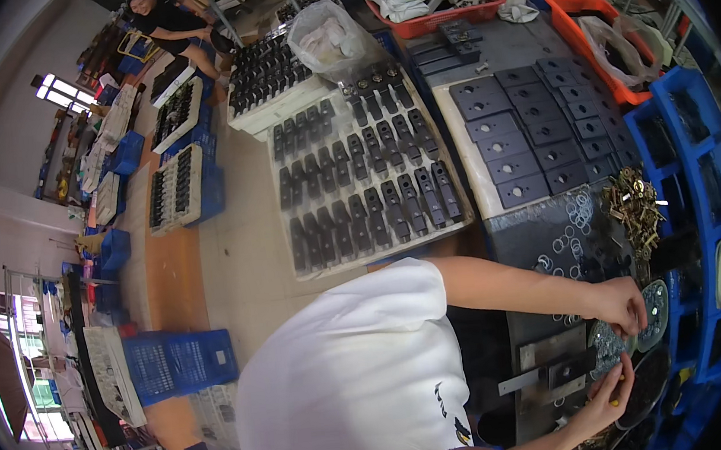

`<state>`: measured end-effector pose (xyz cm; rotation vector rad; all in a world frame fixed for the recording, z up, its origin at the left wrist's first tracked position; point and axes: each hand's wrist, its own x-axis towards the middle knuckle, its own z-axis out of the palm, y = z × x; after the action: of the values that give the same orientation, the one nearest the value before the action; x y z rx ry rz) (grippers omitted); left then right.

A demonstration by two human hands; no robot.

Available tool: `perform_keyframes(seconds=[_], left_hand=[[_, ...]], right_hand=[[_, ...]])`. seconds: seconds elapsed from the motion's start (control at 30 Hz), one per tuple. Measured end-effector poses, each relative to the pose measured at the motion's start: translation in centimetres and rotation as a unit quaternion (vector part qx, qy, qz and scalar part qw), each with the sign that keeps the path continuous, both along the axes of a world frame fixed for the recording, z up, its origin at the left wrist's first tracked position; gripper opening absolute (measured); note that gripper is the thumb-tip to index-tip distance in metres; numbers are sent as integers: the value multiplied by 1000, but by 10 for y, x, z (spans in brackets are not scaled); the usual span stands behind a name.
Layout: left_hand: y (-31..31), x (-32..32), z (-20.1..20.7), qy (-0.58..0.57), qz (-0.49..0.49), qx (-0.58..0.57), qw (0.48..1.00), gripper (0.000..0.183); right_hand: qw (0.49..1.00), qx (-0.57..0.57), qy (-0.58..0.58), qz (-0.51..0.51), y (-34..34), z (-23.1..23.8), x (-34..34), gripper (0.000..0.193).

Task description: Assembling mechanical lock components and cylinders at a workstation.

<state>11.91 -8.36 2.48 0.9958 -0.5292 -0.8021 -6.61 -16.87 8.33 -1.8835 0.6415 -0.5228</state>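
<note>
My left hand (618,304) reaches over a clear tub of small silvery parts (607,349), its fingers bent and pressed together. What lies between its fingertips, if anything, is too small to make out. Just below it, my right hand (611,393) is curled at the same tub's edge, with a small yellow piece (614,403) showing at its fingers. Beside the hands a dark square plate (570,369) lies on a metal fixture, where a flat metal bar (527,376) sticks out. A second clear tub (654,315) of small parts touches the left hand's far side.
White rings (581,212) lie loose on the grey bench, next to a heap of brass-coloured parts (634,206). Rows of dark plates (500,138) cover the bench's far part. Blue bins (691,141) line one edge. Trays of black parts (356,182) stand behind; a person (172,22) is farther off.
</note>
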Motion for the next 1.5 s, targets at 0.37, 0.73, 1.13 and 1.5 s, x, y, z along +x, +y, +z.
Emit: perform_keyframes(seconds=[0.37, 0.73, 1.13, 1.5], left_hand=[[27, -31, 32, 126, -24, 11, 992, 26], [45, -49, 45, 97, -91, 4, 991, 34], [47, -63, 46, -184, -78, 49, 979, 27], [66, -20, 65, -255, -158, 207, 931, 29]], right_hand=[[998, -4, -13, 66, 23, 12, -17, 28], [996, -3, -87, -19, 41, 24, -5, 44], [996, -8, -70, -57, 12, 7, -18, 32], [976, 104, -129, -140, 4, 16, -55, 17]])
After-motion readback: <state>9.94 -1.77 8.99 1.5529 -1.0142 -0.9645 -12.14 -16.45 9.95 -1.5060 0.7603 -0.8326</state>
